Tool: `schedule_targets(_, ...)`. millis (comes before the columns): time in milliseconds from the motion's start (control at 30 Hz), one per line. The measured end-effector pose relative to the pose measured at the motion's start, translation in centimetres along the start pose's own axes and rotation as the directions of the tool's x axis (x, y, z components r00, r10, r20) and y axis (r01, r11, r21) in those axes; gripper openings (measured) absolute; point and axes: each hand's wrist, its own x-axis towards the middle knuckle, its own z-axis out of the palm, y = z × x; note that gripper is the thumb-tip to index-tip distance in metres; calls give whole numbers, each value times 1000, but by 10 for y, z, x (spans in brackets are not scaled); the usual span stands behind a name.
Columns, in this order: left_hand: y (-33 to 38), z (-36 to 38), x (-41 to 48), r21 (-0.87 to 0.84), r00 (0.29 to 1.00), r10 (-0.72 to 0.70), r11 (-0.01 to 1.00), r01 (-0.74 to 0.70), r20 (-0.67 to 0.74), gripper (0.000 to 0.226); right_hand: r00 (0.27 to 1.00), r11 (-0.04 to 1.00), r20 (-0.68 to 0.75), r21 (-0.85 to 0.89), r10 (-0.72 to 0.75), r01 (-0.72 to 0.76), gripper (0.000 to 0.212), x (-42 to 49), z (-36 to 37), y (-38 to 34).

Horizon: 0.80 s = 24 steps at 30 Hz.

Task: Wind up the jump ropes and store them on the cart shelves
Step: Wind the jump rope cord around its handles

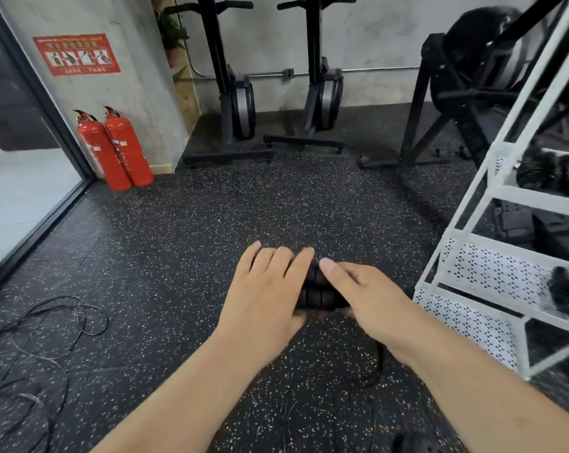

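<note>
Just left of the white cart point(492, 273), above the speckled rubber floor point(211, 207), both hands meet on a pair of black jump rope handles point(320, 292), which lie side by side, one just beyond the other, pointing toward the cart. The left hand point(267, 289) grips the ends farther from the cart, its four fingers laid over the top and the thumb tucked mostly out of sight beneath. The right hand point(368, 299) grasps the ends nearer the cart, thumb pressed on top of the far handle and fingers wrapped underneath. A black cord point(379, 361) drops from under the right wrist and curves down toward the floor, close to the cart's lowest shelf. On the cart, a dark wound bundle point(538, 171) sits on an upper shelf and another bundle point(567, 291) on a lower perforated shelf; the flat black items between them are too dim to name. Well away from the cart, at the far left of the floor, loose jump ropes point(48, 322) lie in tangled loops. Beyond them, against the wall by the glass, stand two red fire extinguishers point(113, 148) under a red poster point(77, 53). Two upright rowing machines point(240, 93) stand along the back wall, left of the cart's top.
</note>
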Motion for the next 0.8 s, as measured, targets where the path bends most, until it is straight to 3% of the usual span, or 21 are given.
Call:
schedule_targets(100, 7, -5, 3, -22, 998, -41, 999, 42, 38, 69, 996, 999, -80, 24, 24, -22, 66, -7, 6, -4)
schedule_targets(233, 23, -4, 1, -35, 995, -71, 997, 74, 66, 63, 956, 999, -291, -39, 24, -36, 78, -7, 14, 1)
schedule_targets(533, 29, 8, -2, -39, 993, -44, 998, 48, 108, 76, 957, 995, -287, -81, 27, -53, 81, -6, 17, 13)
schedule_targets(700, 30, 8, -7, -207, 996, 3, 978, 14, 85, 80, 954, 981, -255, 150, 155, -120, 66, -12, 14, 8)
schedule_targets(800, 22, 6, -8, -234, 993, 59, 972, -33, 103, 73, 963, 970, -203, 204, 176, -134, 67, -15, 14, 8)
